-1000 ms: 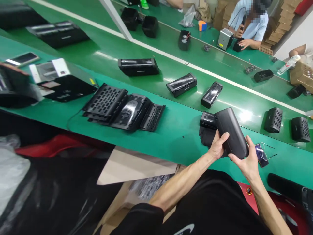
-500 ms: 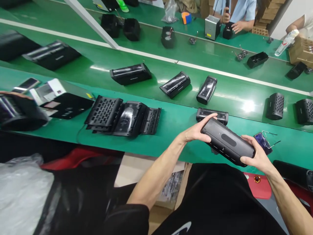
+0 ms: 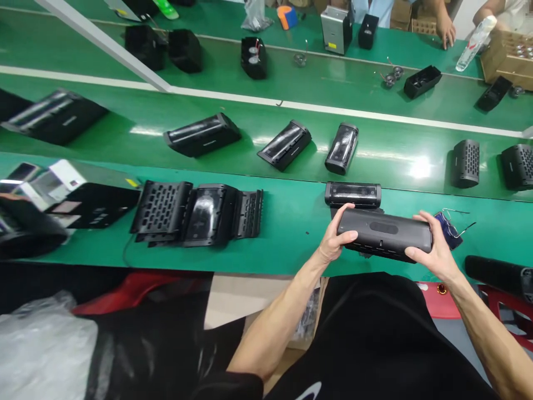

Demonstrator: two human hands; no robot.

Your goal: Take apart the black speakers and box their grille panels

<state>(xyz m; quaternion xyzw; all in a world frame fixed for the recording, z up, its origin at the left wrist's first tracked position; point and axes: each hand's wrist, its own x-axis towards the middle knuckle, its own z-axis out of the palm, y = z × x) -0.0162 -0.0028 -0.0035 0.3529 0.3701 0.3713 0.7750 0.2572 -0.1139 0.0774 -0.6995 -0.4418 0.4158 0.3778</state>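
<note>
I hold a long black speaker body [image 3: 385, 234] level over the near edge of the green bench [image 3: 291, 233]. My left hand [image 3: 335, 240] wraps its left end and my right hand [image 3: 433, 251] grips its right end. A second black speaker [image 3: 353, 194] lies on the bench just behind it. A small dark blue part with wires [image 3: 452, 228] lies right of my right hand.
A stack of black grille panels [image 3: 200, 212] lies to the left on the bench. Several black speakers [image 3: 285, 144] ride the green conveyor behind. Another person's hand [image 3: 445, 28] rests on the far bench. A black cylinder [image 3: 497, 274] lies at the right edge.
The speaker has turned from steeply tilted to lying level across my body, with both hands shifting to its ends. My view has swung left and down.
</note>
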